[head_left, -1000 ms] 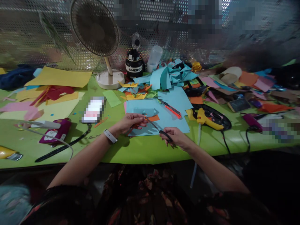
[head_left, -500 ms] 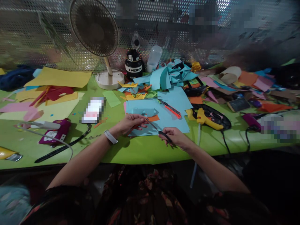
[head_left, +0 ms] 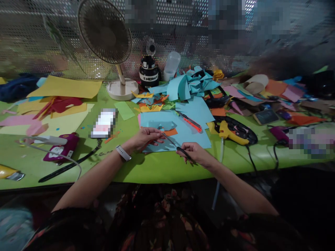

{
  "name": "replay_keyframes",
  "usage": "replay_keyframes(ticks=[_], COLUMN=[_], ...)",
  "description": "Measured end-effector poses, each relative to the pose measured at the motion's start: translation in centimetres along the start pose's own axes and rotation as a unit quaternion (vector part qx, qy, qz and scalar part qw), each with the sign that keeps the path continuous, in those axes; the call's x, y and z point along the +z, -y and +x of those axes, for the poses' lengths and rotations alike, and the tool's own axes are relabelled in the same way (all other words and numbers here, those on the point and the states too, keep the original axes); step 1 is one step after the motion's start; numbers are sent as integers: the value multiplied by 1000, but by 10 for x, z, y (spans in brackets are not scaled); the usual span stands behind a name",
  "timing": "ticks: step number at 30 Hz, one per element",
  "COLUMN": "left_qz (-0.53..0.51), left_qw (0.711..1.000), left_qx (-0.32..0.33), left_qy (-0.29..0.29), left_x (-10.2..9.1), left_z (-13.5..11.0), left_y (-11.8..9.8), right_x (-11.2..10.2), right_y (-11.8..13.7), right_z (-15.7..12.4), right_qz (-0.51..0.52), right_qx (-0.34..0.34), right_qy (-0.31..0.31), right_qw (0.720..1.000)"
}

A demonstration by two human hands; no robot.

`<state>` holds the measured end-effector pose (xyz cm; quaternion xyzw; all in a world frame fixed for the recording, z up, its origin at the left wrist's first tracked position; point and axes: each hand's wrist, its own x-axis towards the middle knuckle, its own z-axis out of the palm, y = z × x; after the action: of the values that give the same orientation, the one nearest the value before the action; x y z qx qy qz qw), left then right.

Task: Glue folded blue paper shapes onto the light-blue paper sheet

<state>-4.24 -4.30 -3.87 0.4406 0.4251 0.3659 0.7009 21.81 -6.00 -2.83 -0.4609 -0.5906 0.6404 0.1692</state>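
My right hand [head_left: 192, 153] is closed on the black handles of what look like scissors [head_left: 184, 151]. Their thin metal blades point up and left, to the fingertips of my left hand [head_left: 148, 137]. Thumb and fingers of that hand are pinched together at the blade tips; whatever small piece they hold is too small to make out. Below both hands lie sheets of light blue paper [head_left: 167, 147]. An orange scrap [head_left: 171, 132], a folded blue piece [head_left: 161, 124] and a red utility knife [head_left: 193, 123] rest on them.
A yellow glue gun [head_left: 232, 136] lies right, with its glue stick over the table edge. Left are a phone [head_left: 104, 122] and a purple device [head_left: 62, 148]. Behind stand a fan [head_left: 123, 89], a black bottle [head_left: 149, 73] and a pile of blue paper [head_left: 180, 87].
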Motion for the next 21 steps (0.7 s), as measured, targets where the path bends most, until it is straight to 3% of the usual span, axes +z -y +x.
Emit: replay_keyframes(ticks=[13,21], left_qz=[3,9], left_qw=[1000,999], left_qx=[-3,-41], left_qy=[-1,-3], left_x=[-1,-1], left_z=[1,-2], left_y=[0,-7], right_x=[2,3], right_y=[4,4], right_z=[-1,0], right_qz=[4,5], right_qx=[5,8], right_qy=[-8,-23], right_qw=[1000,1000])
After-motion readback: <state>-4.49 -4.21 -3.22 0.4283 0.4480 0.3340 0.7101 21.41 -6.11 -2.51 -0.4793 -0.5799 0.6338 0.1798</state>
